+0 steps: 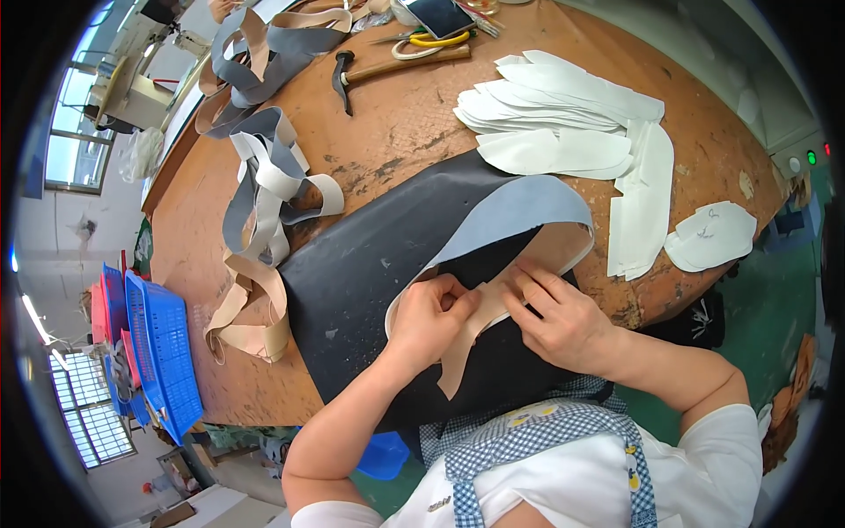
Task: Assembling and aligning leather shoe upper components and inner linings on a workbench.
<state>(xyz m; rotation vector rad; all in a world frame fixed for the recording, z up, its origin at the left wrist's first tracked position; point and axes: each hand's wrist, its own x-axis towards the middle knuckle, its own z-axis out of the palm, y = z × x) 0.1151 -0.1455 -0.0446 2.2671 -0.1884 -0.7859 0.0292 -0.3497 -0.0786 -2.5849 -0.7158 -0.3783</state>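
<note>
A wide leather-like strip (528,204), blue-grey on one face and tan on the other, curves in a loop above a black mat (370,264). My left hand (427,321) is closed on the strip at the loop's near left, thumb against bent fingers. Close by on the right, my right hand (563,324) pinches the tan face with its fingertips. Between the hands, a narrow tan tail (456,368) hangs down toward me over the mat. My fingers partly cover where the strip's parts meet.
White cut pieces (572,92) lie in a stack at the far right. Tangled strips (264,189) run along the left. A hammer (405,67) and yellow-handled scissors (440,39) lie at the back. A blue basket (165,352) stands beyond the brown table's (387,132) left edge.
</note>
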